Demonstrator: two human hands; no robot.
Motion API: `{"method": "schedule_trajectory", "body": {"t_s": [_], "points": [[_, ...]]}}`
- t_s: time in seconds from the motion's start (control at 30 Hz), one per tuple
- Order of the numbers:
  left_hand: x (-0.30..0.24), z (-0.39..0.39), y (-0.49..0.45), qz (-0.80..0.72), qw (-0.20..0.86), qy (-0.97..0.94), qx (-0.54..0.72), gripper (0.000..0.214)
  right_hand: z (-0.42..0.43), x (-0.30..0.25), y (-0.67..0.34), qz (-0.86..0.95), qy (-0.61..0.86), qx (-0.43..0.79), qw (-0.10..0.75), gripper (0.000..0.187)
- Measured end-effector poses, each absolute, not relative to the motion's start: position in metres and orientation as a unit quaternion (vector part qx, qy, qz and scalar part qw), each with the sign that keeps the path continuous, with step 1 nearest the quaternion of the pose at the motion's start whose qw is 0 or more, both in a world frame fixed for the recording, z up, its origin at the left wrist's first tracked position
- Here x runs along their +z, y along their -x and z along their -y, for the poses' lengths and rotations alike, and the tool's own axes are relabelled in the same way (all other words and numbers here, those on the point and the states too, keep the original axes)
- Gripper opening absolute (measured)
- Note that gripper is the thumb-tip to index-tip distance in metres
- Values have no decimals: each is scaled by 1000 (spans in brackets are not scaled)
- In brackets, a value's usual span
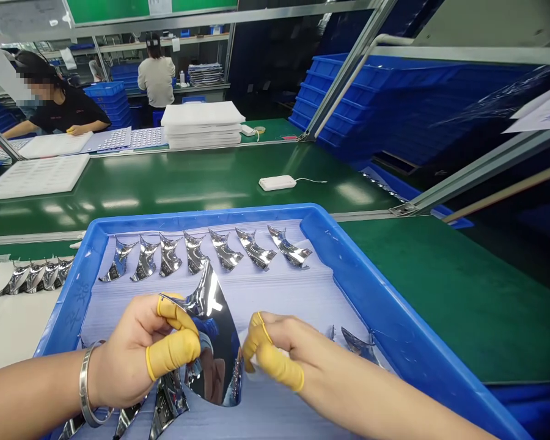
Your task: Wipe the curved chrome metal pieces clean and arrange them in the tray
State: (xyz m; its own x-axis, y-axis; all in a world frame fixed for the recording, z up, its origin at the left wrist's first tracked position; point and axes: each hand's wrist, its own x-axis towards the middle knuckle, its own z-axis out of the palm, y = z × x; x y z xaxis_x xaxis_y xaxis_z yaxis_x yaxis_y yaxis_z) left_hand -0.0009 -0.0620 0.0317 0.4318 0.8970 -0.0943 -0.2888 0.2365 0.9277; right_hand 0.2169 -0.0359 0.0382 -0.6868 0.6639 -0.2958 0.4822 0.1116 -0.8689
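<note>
From far away, I watched two hands work over a blue plastic tray. The left hand and the right hand each pinched one side of a shiny curved piece. The hands stood apart, with the piece held up between them, low in the middle of the view. Yellow finger cots covered the fingers that gripped it. A silver bangle sat on the left wrist.

Seven shiny pieces lay in a neat row across the top of the tray, on a pale sheet. That row looked done. More pieces lay in a loose bunch under the hands, and two more lay at the lower right of the tray. Those were not in the row. Outside the tray, on the left, a few more pieces stood in a line on a white sheet. I could not tell how many were left in all.
</note>
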Motion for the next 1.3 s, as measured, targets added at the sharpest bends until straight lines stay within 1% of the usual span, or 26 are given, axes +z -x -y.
{"method": "schedule_trajectory", "body": {"t_s": [0.03,0.07,0.13,0.2,0.23,0.4,0.5,0.63,0.73,0.87,0.97,1.07,1.13,1.2,1.23,1.3], "points": [[32,62,1,-341,698,-470,420,19,35,37,-217,706,389,586,76,79],[32,62,1,-347,686,-479,423,20,35,36,-216,669,396,625,71,79],[33,63,1,-342,689,-485,417,23,35,33,-215,613,418,663,97,68],[35,64,0,-322,707,-483,405,24,35,29,-213,575,437,673,158,54],[36,64,-1,-315,713,-481,400,24,36,28,-212,555,433,687,179,51],[32,67,-1,-313,717,-487,389,22,42,26,-210,484,334,781,212,39],[26,67,0,-320,712,-497,380,20,43,27,-207,481,289,797,222,40],[23,65,0,-320,702,-516,373,18,43,25,-206,479,264,809,214,39],[24,64,0,-320,696,-532,361,20,42,24,-207,478,245,812,229,31],[24,65,2,-307,698,-541,354,19,42,29,-208,532,213,777,261,22],[22,66,2,-298,709,-535,350,15,43,29,-207,549,191,766,275,23],[19,66,1,-290,741,-503,337,11,45,27,-203,547,182,762,297,27],[15,66,-1,-284,755,-492,327,11,48,31,-203,539,190,765,298,26],[12,66,-3,-303,745,-513,299,12,48,43,-209,542,218,755,297,23],[10,66,-3,-324,733,-531,277,14,48,52,-214,553,245,737,300,21],[8,64,-3,-377,700,-564,222,26,49,71,-229,595,328,668,301,17]]}}
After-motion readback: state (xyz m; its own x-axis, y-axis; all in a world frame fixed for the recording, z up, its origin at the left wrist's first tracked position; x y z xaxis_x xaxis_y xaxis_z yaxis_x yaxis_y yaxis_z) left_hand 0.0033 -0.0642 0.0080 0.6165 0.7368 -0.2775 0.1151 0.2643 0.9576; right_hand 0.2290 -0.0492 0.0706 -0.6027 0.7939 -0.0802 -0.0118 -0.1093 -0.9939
